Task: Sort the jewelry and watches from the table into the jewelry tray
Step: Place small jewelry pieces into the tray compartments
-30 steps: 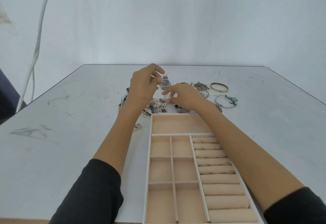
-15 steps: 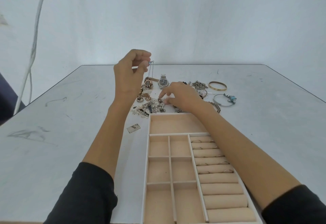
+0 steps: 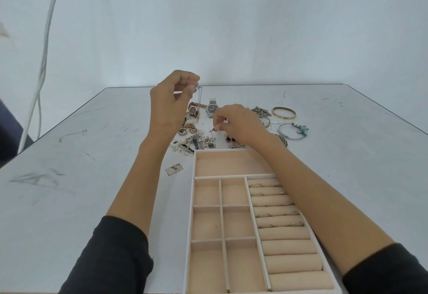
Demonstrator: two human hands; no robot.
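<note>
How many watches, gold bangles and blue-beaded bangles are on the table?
Watches: 2 (silver metal-band watch with dark dial, rose-gold round watch)
Gold bangles: 1 (plain gold metal bangle)
Blue-beaded bangles: 1 (silver wire bangle with blue beads)
Total: 4

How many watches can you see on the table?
2. A silver watch with a dark dial lies beyond the right hand; a rose-gold watch lies just left of it, beside the left hand. Others may hide under the hands or in the pile.

Tray [image 3: 220, 177]: beige, thin rings [image 3: 255, 185] in roll slots.
Pile [image 3: 196, 140]: tangled jewelry, just beyond Tray.
Watches [image 3: 212, 108]: two, behind Pile.
Chain [image 3: 199, 99]: thin, silver, hanging above Pile.
</note>
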